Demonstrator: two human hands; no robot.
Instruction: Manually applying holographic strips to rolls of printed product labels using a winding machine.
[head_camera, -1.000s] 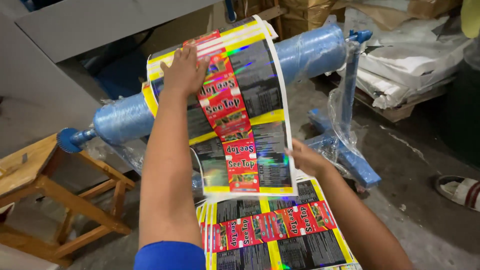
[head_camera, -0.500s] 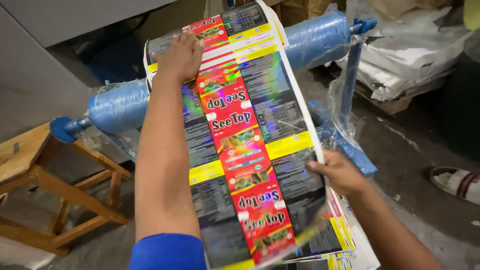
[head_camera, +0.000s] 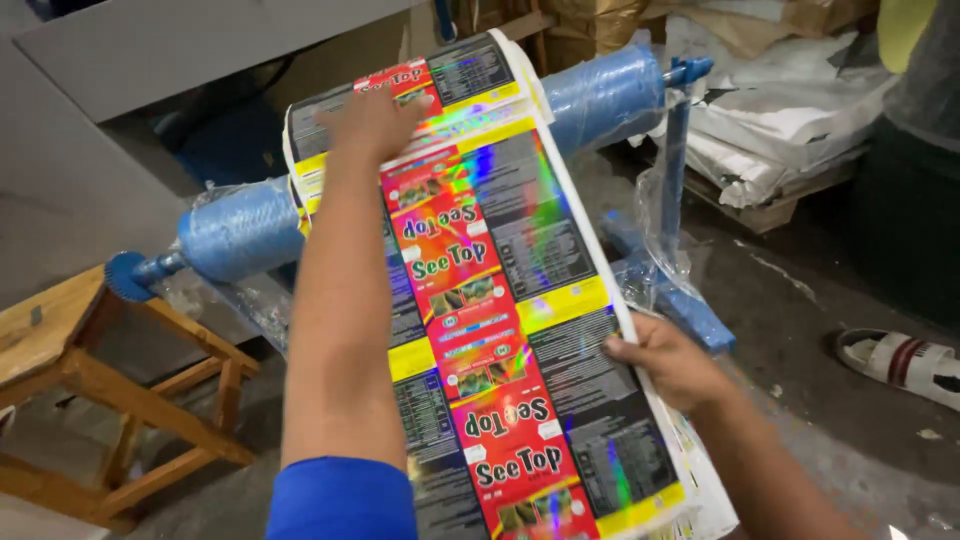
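A long shiny printed strip of red, black and yellow panels runs from a blue wrapped roller toward me. My left hand lies flat, fingers spread, on the strip's top end over the roller. Lower down, my right hand pinches the strip's right edge. The strip's near end spreads over a stack of similar printed sheets at the bottom.
The roller sits on a blue metal stand. A wooden stool stands at the left. White sacks and a pallet lie at the back right. A sandalled foot rests on the grey floor at the right.
More strip has been drawn off the roller toward me and lies flatter. My right hand slid down along its right edge; my left hand stays pressed at the top.
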